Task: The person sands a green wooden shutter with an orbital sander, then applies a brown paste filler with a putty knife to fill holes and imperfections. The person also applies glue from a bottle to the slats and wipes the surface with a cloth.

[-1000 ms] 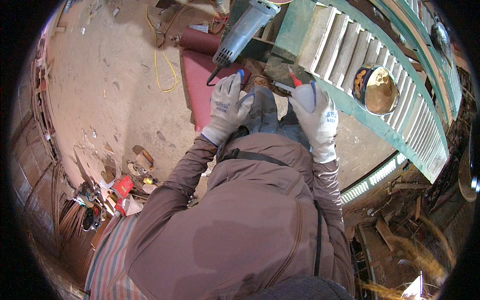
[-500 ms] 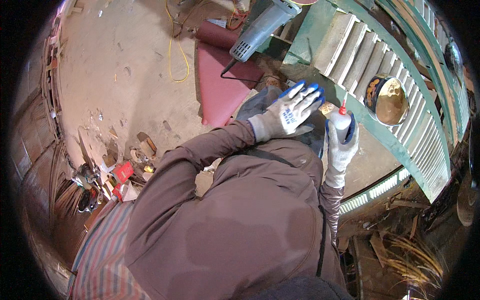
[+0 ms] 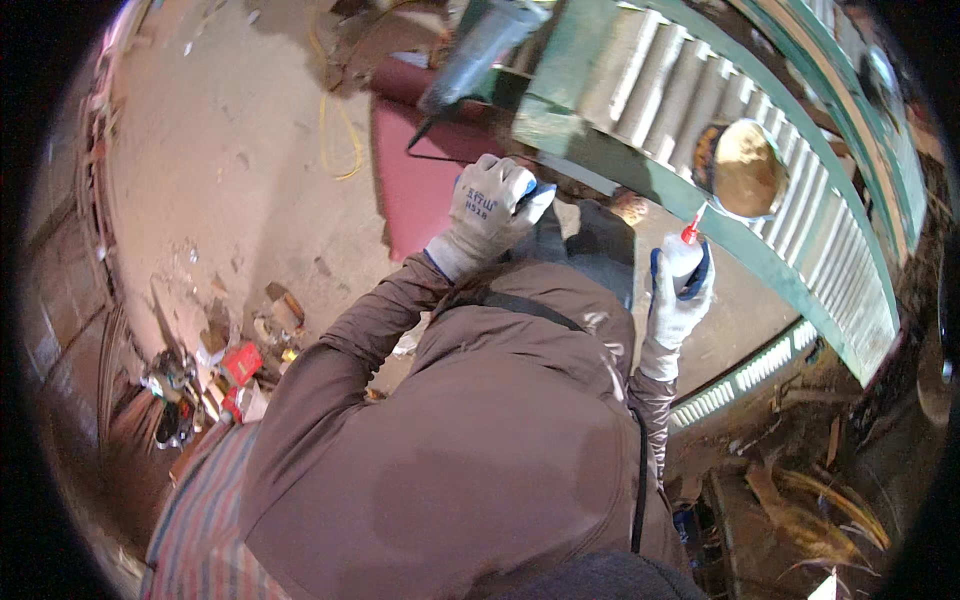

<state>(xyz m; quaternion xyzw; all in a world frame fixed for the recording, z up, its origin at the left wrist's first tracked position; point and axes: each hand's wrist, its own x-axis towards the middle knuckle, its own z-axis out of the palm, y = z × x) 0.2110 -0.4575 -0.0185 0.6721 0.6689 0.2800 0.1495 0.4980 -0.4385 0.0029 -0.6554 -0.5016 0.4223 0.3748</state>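
Near the frame's lower edge, on the right of the view, the white bottle (image 3: pixel 682 257) is held upright in the right hand (image 3: pixel 680 312), with the gloved fingers wrapped around it and the red nozzle (image 3: pixel 691 234) pointed up and slightly right. To the left, the left hand (image 3: pixel 488 215) is raised beyond the waist, its wrist bent and its fingers curled inward; whether anything is gripped there cannot be told. Both forearms are stretched forward, and the hands are kept well apart, with the dark trousers (image 3: pixel 600 245) seen between them. Past the nozzle, the long edge of the green frame (image 3: pixel 555 85) is run diagonally down to the right; the tip is overlapped with that edge in view, but contact cannot be made out. Between the right hand and the frame, a wedge of floor (image 3: pixel 250 200) is left, and a broader stretch is spread to the left. On the slats (image 3: pixel 675 95) a round tin (image 3: pixel 708 160) is set. Beyond the left hand, a blurred power tool (image 3: pixel 478 60) is seen by a red sheet (image 3: pixel 415 190). At lower left, litter (image 3: pixel 235 370) is heaped near a striped cloth (image 3: pixel 215 510).
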